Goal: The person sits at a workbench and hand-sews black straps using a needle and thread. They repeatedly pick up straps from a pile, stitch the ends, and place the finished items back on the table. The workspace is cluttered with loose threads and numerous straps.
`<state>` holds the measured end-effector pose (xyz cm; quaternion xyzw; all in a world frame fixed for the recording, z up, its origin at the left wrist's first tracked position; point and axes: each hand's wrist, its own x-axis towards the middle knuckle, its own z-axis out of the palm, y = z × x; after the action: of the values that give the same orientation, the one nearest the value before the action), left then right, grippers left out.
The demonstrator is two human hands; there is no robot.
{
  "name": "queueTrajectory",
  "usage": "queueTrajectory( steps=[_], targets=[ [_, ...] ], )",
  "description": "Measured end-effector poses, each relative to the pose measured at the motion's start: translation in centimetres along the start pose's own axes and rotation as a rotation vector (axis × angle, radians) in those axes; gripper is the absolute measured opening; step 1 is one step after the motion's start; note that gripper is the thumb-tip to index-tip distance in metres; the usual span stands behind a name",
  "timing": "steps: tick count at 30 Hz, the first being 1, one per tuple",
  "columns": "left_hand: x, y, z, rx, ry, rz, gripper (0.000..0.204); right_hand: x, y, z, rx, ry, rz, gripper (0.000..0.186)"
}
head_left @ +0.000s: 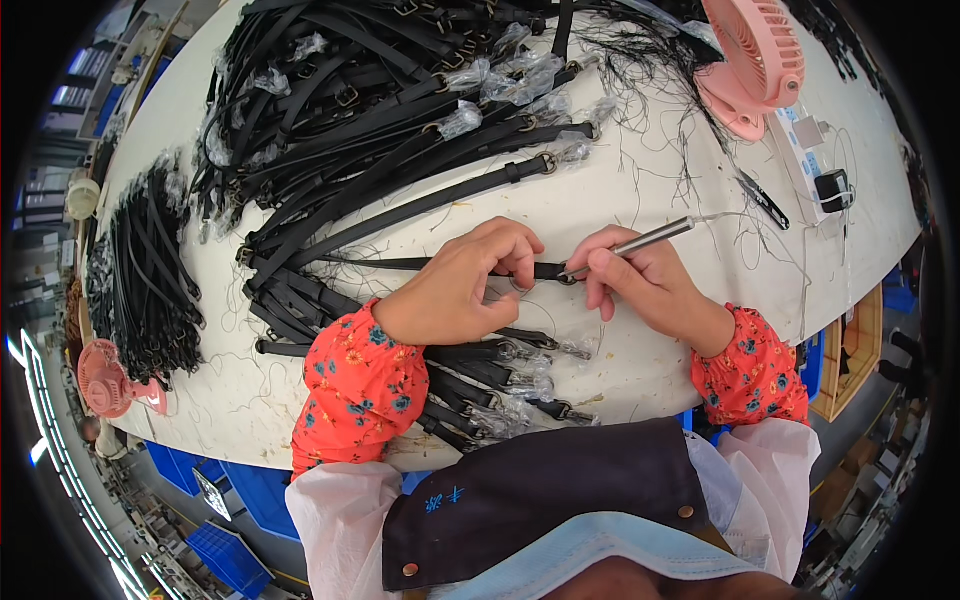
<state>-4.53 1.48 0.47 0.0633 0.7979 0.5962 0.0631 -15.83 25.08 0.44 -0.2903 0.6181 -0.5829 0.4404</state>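
My left hand (460,280), fingers curled, lies over a long black strap (545,271); whether it grips that strap or something finer is unclear. My right hand (640,285) is closed around a slim silver pen-like tool (655,232), whose tip is at the buckle (565,273) at that strap's right end. More black straps (430,196) with metal buckles, some wrapped in clear plastic, lie above and below my hands. Black threads are scattered on the white tabletop (660,180).
A pink fan (755,55) stands at the upper right by a power strip (800,160), a charger (832,190) and thread snips (763,198). Another pink fan (110,380) and a strap bundle (150,270) sit left. Blue crates (230,560) and a wooden crate (850,360) surround the table.
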Motion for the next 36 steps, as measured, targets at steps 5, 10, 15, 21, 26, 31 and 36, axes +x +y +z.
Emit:
queueTrajectory(
  steps=[5,10,15,21,26,31,36],
  targets=[
    [0.3,1.3,1.7,0.109,0.128,-0.068,0.020,0.0,0.3,0.0,0.032,0.051,-0.028,0.033],
    [0.1,0.0,2.3,0.236,0.177,-0.002,0.012,0.1,0.3,0.0,0.040,0.024,-0.024,0.033],
    [0.1,-0.2,1.4,0.146,0.108,-0.034,0.008,0.1,0.2,0.0,0.031,0.011,-0.005,0.033],
    [0.2,-0.2,1.2,0.120,0.080,-0.023,0.006,0.1,0.0,0.1,0.027,0.007,0.002,0.033],
    [0.2,-0.1,1.1,0.135,0.063,-0.026,0.006,0.2,0.2,0.1,0.021,0.004,-0.008,0.033],
    [0.2,-0.1,1.2,0.133,0.069,-0.017,0.006,0.1,0.2,0.1,0.010,0.003,-0.011,0.033],
    [0.2,0.0,0.9,0.146,0.055,-0.023,0.006,0.1,0.2,0.1,0.014,0.007,-0.010,0.033]
  ],
)
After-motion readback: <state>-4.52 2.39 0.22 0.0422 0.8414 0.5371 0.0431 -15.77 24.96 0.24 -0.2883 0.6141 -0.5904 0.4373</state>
